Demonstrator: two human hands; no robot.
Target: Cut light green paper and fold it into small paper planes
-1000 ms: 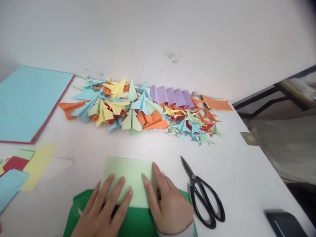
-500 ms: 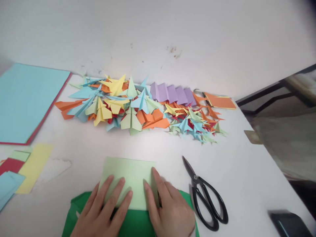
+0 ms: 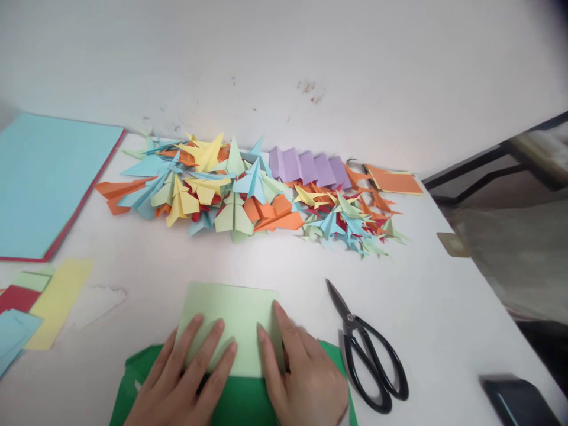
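A light green sheet of paper (image 3: 239, 307) lies in front of me, its near part over a dark green surface (image 3: 244, 402). My left hand (image 3: 186, 373) rests on the sheet's left part, fingers spread and stretched out. At the right side, my right hand (image 3: 302, 370) has its thumb on the sheet and its index finger stretched along the right edge; its other fingers are bent and partly hidden. Neither hand grips the sheet. Black-handled scissors (image 3: 366, 349) lie just right of my right hand, their blades together and pointing away.
Folded paper planes (image 3: 231, 195) in several colours are heaped by the wall, with a pleated purple strip (image 3: 306, 167). Orange paper (image 3: 394, 180) lies at right. Large blue sheets (image 3: 53, 183) and coloured pieces (image 3: 60, 302) are at left. A dark object (image 3: 519, 402) sits near right.
The view has shifted very slightly, so the whole scene sits a little further left. Both hands and the light green sheet keep the same positions relative to each other.
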